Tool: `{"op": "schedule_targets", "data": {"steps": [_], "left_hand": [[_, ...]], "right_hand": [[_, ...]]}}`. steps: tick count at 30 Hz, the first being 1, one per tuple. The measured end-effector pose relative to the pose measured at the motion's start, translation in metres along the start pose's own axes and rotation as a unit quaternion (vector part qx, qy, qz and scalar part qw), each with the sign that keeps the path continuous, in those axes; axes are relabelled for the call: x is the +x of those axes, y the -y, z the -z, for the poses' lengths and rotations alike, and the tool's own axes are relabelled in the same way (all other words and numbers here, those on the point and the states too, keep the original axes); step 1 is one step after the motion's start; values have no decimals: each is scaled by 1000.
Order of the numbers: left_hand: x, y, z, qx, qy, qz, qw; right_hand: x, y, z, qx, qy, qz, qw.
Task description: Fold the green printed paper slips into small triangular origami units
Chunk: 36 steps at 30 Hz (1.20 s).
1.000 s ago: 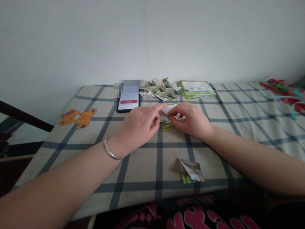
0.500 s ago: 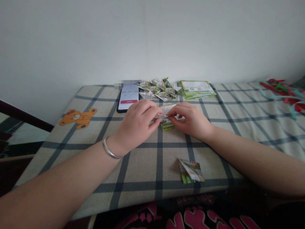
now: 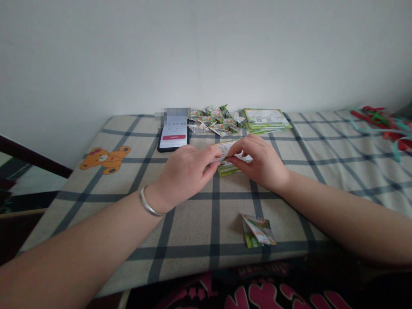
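My left hand [image 3: 189,172], with a silver bangle at the wrist, pinches a small strip of folded printed paper [image 3: 222,159] between thumb and fingers. From the other side my right hand [image 3: 261,162] grips the same strip with thumb and forefinger. Most of the strip is hidden by the fingertips. Just beneath and behind it lies a green and white printed leaflet [image 3: 227,171], partly covered by my hands. Closer to me, a folded paper piece [image 3: 259,231] of the same print rests on the tablecloth.
Near the wall lie a phone [image 3: 174,131] showing a timer, a heap of folded paper pieces [image 3: 222,122] and a stack of flat leaflets [image 3: 265,119]. A bear cutout [image 3: 106,159] is on the left. Red and teal ribbons [image 3: 383,124] lie at the far right of the checked tablecloth [image 3: 193,223].
My left hand has lowered slightly and its fingers have drawn closer together on the paper. My right hand has shifted only a little. The phone's timer has advanced.
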State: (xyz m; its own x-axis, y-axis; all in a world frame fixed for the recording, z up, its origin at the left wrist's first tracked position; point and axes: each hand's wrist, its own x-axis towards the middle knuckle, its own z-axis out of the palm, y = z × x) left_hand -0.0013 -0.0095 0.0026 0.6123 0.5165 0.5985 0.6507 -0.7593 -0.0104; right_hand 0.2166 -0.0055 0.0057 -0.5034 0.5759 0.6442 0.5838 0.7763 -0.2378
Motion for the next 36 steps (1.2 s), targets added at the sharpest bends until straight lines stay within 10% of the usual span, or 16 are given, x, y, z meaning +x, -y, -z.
{"op": "schedule_targets", "data": {"steps": [36], "left_hand": [[0, -3, 0, -76, -11, 50, 996]], "right_hand": [[-2, -3, 0, -38, -61, 81, 994]]}}
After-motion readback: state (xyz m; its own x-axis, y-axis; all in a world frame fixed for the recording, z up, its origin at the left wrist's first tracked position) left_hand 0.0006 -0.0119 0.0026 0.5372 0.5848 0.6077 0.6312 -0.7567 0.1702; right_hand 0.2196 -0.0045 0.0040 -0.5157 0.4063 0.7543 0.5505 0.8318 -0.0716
